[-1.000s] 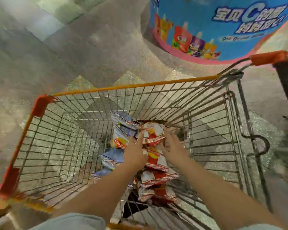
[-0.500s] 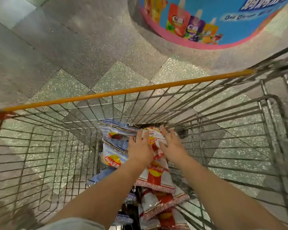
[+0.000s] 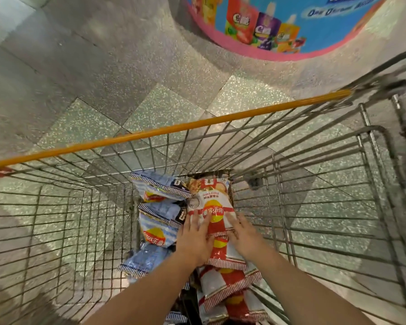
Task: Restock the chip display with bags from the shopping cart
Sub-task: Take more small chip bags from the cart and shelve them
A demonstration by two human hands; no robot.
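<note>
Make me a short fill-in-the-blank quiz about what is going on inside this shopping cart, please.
1. Both hands, the left hand and the right hand, rest on a bag coloured white and ____.
2. The bags lying left of it are mostly ____.
3. The bar along the cart's far rim is coloured ____.

Missing words: red; blue; orange

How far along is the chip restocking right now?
Nothing looks stocked yet: no chip display is in view. In hand: both hands reach into the cart, the left hand and right hand lying with straight fingers on the top red bag, not yet lifted. Left: that bag, the red bags under it and the blue bags beside them.
</note>
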